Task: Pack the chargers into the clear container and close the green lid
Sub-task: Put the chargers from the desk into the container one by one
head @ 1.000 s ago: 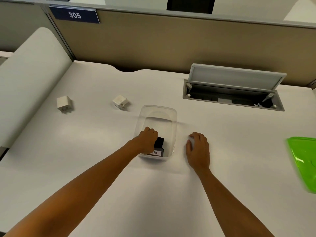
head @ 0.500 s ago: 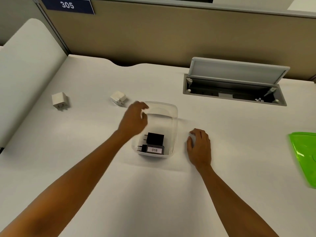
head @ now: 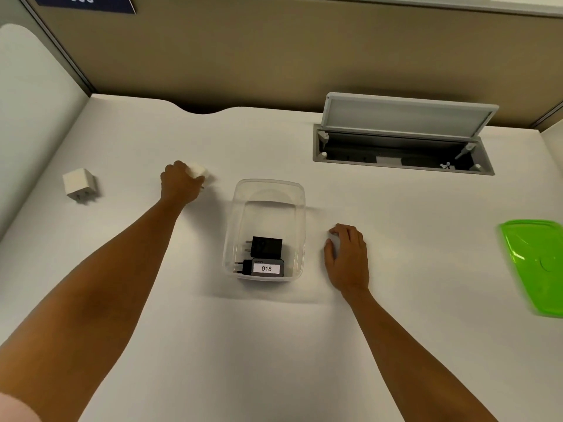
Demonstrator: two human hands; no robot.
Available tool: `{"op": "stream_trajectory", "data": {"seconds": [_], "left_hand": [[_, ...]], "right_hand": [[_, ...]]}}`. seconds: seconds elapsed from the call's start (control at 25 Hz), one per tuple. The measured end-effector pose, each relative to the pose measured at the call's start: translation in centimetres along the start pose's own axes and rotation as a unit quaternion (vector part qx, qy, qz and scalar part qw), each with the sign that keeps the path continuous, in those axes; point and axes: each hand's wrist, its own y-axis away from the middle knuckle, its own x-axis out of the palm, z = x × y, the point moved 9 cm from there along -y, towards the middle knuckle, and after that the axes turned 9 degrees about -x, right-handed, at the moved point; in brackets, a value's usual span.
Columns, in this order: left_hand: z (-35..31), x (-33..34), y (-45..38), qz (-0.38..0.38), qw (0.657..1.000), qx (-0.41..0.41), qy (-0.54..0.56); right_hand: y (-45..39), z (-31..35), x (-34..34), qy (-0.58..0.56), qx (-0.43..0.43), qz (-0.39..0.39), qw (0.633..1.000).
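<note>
From my remote station I record the following on the white tabletop (head: 274, 345). The clear container (head: 300, 208) stands open near the centre, with 2 black chargers at its near end: the upper black charger (head: 267, 247) lies flat with its prongs pointing left, and the labelled black charger (head: 264, 267) lies just below it, touching or nearly so, carrying a white sticker that reads "018"; faint lettering above the sticker is too small for me to read. The left hand (head: 179, 184) is out to the left of the container, its grip closed over a small white charger (head: 198, 171) that rests on the tabletop, with a metal prong showing at the right of the fingers. A second white charger (head: 79, 184) sits well apart further left, prongs toward me, untouched. The right hand (head: 348, 258) lies palm-down just beside the container's right wall, fingers curled over a pale object that I cannot identify; I cannot tell whether the grip is clamped on it. The green lid (head: 536, 266) lies at the right edge, well apart from the container and partly out of view. At the rear right a grey cable hatch (head: 405, 117) stands propped open. A dark blue sign (head: 82, 3) at top left is cut off; its digits appear to read "305".
</note>
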Motion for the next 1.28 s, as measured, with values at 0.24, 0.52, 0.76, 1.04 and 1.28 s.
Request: {"op": "stream_trajectory", "data": {"seconds": [0.24,0.52,0.76,1.04,1.28], "left_hand": [[0.7,0.8,2.2,0.030,0.999,0.016,-0.015],[-4.0,-3.3,11.3,0.006,0.966,0.191,0.173],[-9.9,1.8,18.7,0.180,0.920,0.347,0.028],[-9.5,7.7,17.4,0.238,0.913,0.288,-0.161],[-9.0,8.6,16.4,0.293,0.907,0.236,-0.190]], "right_hand": [[0.0,0.1,0.0,0.002,0.000,0.001,1.000],[0.1,0.3,-0.1,-0.002,-0.003,0.002,1.000],[0.0,0.4,-0.1,-0.006,-0.001,0.008,1.000],[0.1,0.1,-0.1,-0.010,-0.001,0.000,1.000],[0.1,-0.1,0.0,-0.013,0.001,-0.004,1.000]]}}
